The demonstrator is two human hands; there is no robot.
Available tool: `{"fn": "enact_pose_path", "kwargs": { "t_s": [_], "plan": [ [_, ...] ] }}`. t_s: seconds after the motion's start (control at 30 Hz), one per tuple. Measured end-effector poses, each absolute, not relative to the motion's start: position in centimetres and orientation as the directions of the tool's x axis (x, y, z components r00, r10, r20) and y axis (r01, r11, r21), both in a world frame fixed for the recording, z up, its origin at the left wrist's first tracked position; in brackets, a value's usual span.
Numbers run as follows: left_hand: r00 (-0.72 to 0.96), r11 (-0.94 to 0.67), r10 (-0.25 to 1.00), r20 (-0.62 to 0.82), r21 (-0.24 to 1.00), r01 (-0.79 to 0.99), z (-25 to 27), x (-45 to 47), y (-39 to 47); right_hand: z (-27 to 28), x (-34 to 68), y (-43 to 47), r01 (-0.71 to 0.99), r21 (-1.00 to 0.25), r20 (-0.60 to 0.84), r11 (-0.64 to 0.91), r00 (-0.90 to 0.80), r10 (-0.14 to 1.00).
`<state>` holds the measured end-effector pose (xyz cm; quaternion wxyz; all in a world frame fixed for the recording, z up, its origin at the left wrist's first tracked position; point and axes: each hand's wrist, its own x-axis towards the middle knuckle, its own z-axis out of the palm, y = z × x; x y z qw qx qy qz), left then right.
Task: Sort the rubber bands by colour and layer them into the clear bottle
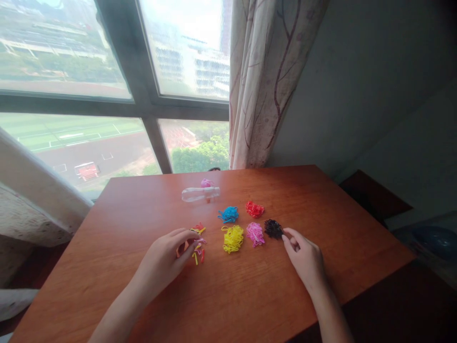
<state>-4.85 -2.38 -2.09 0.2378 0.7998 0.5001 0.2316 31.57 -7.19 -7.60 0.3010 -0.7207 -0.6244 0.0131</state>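
My left hand [178, 250] reaches over a small mixed heap of rubber bands [198, 257] in red, yellow and pink, its thumb and index finger closed at a pinkish band. The fingers cover part of this heap. At the right edge of a pile of black rubber bands [273, 229], my right hand [303, 251] has its thumb and index finger pinched together; whatever is between them is too small to make out. Between the hands lie yellow rubber bands [233, 238] and pink rubber bands [255, 234]. Behind them are blue rubber bands [228, 215] and red rubber bands [254, 208].
A clear plastic container [200, 193] lies on its side toward the back of the wooden table [150, 205], with a pink object [207, 183] behind it. Beyond the table's far edge stand a window [150, 102] and a patterned curtain [264, 81].
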Motion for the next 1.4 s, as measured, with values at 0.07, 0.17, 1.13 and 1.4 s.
{"fn": "enact_pose_path", "kwargs": {
  "t_s": [0.07, 0.17, 1.13, 1.4],
  "plan": [
    [0.348, -0.367, 0.925, 0.15, 0.585, 0.723, -2.1, -5.3, -2.2, -7.2, 31.0, -7.3, 0.891, -0.453, 0.387, -0.018, 0.214, 0.897],
    [0.258, -0.311, 0.95, 0.174, 0.532, 0.787, -2.5, -6.4, -1.8, -6.6, 29.5, -7.4, 0.88, -0.473, 0.416, 0.026, 0.197, 0.888],
    [0.224, -0.212, 0.974, 0.031, 0.468, 0.858, -3.0, -5.4, -1.9, -5.9, 11.8, -8.0, 0.828, -0.518, 0.147, 0.215, -0.162, 0.976],
    [0.424, -0.416, 0.904, 0.048, 0.313, 0.854, -0.4, -0.8, 1.2, -6.4, 11.7, -8.1, 0.841, -0.497, 0.183, 0.212, -0.137, 0.974]
  ]
}}
